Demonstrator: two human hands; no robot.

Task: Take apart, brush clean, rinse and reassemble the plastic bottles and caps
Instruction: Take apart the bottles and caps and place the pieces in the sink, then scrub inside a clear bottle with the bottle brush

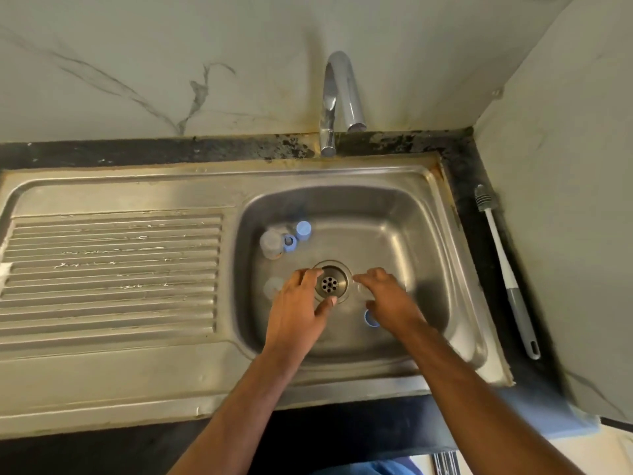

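In the steel sink basin [404,234], my left hand [298,306] hovers beside the drain [330,283] with fingers loosely spread, holding nothing. A clear bottle [273,286] lies just left of its fingers. My right hand [388,299] lies with outstretched fingers over another clear bottle [363,292], whose blue cap [369,319] peeks out under the palm. At the basin's back left stands a third clear bottle [270,243]. A blue cap ring [289,242] and a blue cap [303,230] sit next to it.
A grey-and-white bottle brush [503,265] lies on the dark counter right of the sink. The chrome tap [339,97] arches over the basin's back edge with no water running. The ribbed drainboard [113,272] fills the left side. A wall stands close on the right.
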